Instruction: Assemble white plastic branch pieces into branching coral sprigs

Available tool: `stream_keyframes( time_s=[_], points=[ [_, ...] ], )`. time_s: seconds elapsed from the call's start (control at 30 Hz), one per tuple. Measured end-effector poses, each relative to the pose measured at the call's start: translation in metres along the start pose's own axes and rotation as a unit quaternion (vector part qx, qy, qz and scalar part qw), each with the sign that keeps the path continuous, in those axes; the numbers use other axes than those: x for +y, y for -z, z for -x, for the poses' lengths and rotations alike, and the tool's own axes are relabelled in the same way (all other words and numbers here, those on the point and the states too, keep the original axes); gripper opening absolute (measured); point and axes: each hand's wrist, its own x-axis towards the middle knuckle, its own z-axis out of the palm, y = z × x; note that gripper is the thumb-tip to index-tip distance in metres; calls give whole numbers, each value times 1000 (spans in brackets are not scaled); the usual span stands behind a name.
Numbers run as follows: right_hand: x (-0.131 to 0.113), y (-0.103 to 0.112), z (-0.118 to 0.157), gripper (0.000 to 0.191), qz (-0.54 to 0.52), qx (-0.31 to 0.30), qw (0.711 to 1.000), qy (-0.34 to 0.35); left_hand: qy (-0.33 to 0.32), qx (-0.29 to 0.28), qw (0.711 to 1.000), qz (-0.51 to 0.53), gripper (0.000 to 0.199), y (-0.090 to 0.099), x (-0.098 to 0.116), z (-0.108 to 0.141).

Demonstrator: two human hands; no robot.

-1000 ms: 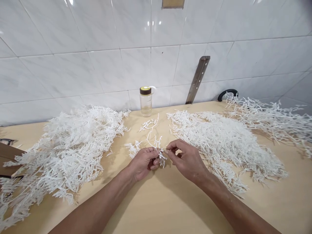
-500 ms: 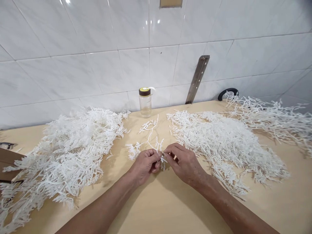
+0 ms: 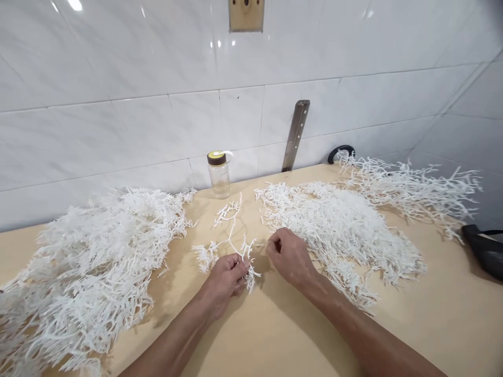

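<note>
My left hand is closed, pinching a white branching artificial stem between thumb and fingers. Its forked twigs spread forward and left over the table, with small white sprigs on their ends; one tuft hangs below my thumb. A little to the right, apart from the stem, my right hand is closed in a pinch. From its fingertips juts a thin pale sprig, pointing left; most of it is hidden by the fingers. Just beyond that hand lies a pile of loose white sprigs.
A larger heap of white sprigged branches covers the left side. Bare white stems lie at the back right, near a black object. A clear bottle and a leaning metal strip stand by the tiled wall.
My right hand has moved away from the stem to the right, opening a gap between my hands. My left hand keeps its hold. The view has turned to the right.
</note>
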Motion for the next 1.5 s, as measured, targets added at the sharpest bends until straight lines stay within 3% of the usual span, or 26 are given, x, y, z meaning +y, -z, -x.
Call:
stream_keyframes(
  time_s=[0.1,0.2,0.3,0.4,0.5,0.63,0.77,1.07,1.33,1.5],
  points=[
    [15,14,-11,12,13,28,998,-49,-14,20,1000,11,47,4,-4,-4],
    [16,24,-16,9,-2,45,998,-52,-17,22,999,30,46,7,-4,-8],
    [3,24,-12,16,-90,-13,994,-59,-14,27,999,41,45,7,-1,-9],
    [-13,18,-4,25,-230,-133,959,-102,-15,33,999,20,45,3,1,-9],
    [-23,13,2,31,-334,-198,911,-135,-44,78,996,-18,44,-2,0,-13],
    [-22,9,3,29,-389,-203,881,-178,-95,139,983,-73,43,-10,-3,-21],
    [-14,6,1,25,-411,-189,867,-211,-105,138,980,-98,41,-15,0,-29],
    [-11,21,-4,23,-314,-158,919,-176,-58,63,995,-52,46,-5,9,-27],
    [-20,17,4,23,-280,-146,945,-87,-81,92,992,-10,47,-7,4,-26],
    [-20,13,5,23,-246,-148,954,-87,-113,126,985,-32,45,-11,-5,-28]
  ],
)
